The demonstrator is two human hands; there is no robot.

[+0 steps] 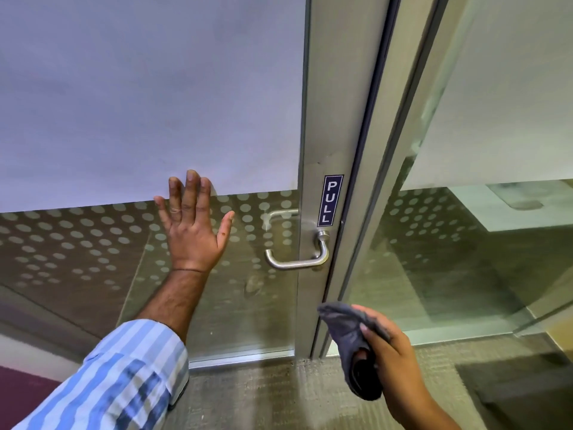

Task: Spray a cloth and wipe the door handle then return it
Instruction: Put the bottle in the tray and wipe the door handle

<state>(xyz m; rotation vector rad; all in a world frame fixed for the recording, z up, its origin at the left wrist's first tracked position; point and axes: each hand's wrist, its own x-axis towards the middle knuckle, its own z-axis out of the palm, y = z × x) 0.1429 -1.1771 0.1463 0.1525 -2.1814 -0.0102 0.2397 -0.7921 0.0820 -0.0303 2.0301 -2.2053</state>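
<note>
Fingers [373,333] of the right hand [392,364] are curling around a bunched grey cloth [352,342], gripping it low in the foreground, below and just right of the door handle and clear of it. One end of the cloth is poking up past the knuckles toward the door frame while the other end is hanging down from the fist, over the grey carpet [263,392].

Farther forward, the left hand [192,228] is pressing flat against the glass door [93,259], its fingers spread wide and holding nothing, the fingertips reaching the lower edge of the frosted panel [139,103]. A blue-and-white striped sleeve [124,377], pushed up the forearm, is filling the lower left corner.

To the right of that open hand, the brushed-metal lever door handle [297,259] is sticking out from the aluminium door frame [322,135], its grip running leftward across the glass with neither hand touching it. A second lever on the far side is showing faintly through the glass just above it. Directly above the handle's mount, a dark blue PULL sticker [330,200] is running vertically down the frame. A band of frosted dots [77,237] is crossing the clear lower glass. Beyond the frame, a fixed glass partition [465,243] is carrying the same dots.
</note>
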